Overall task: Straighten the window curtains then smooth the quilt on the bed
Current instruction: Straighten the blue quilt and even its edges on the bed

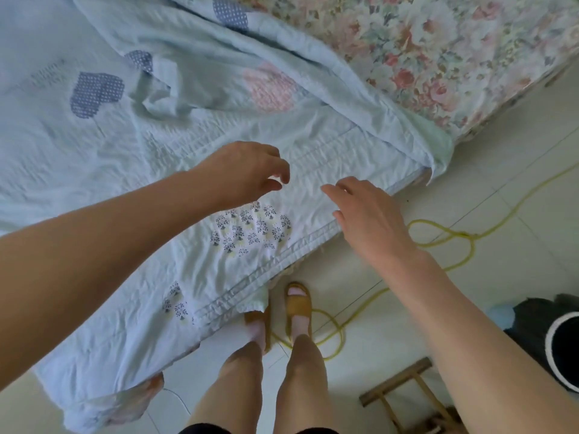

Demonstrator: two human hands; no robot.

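Note:
A pale blue quilt point(131, 158) with heart patches lies over the bed, wrinkled, with a fold bunched up near its top middle. Its stitched edge hangs over the bed's side near my feet. My left hand point(247, 172) hovers just above the quilt, fingers loosely curled and holding nothing. My right hand point(366, 220) reaches over the quilt's edge, fingers spread, palm down, also holding nothing. No curtains are in view.
A floral sheet point(438, 57) covers the bed at the upper right. A yellow cord point(454, 242) loops across the white tiled floor. A small wooden stool point(407, 393) and a dark bin point(564, 346) stand at the lower right.

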